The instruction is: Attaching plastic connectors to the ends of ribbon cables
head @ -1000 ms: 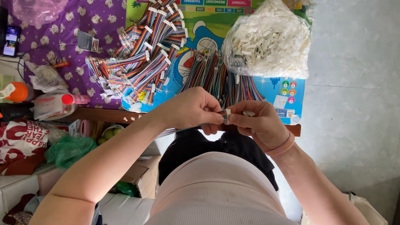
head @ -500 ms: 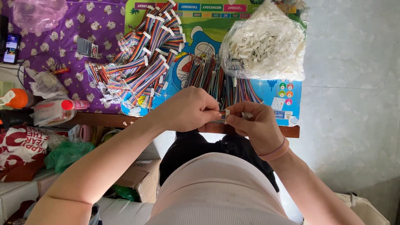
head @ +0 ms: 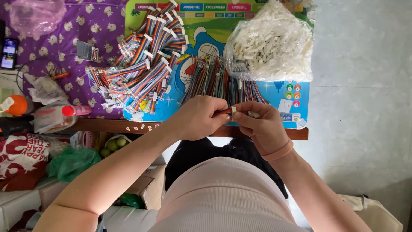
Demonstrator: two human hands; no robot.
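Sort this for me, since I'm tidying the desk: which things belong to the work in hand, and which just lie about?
In use: left hand and right hand pinching a small white connector on a wire; rainbow ribbon cables; loose wire bundle; bag of white connectors.

Lying about: phone; orange-capped bottle; green bag.

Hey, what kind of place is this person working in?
Probably a home set up for piecework, not a factory. The low table has a purple flowered cloth and a cartoon mat, piled with rainbow ribbon cables and a bag of white connectors; household clutter lies alongside.
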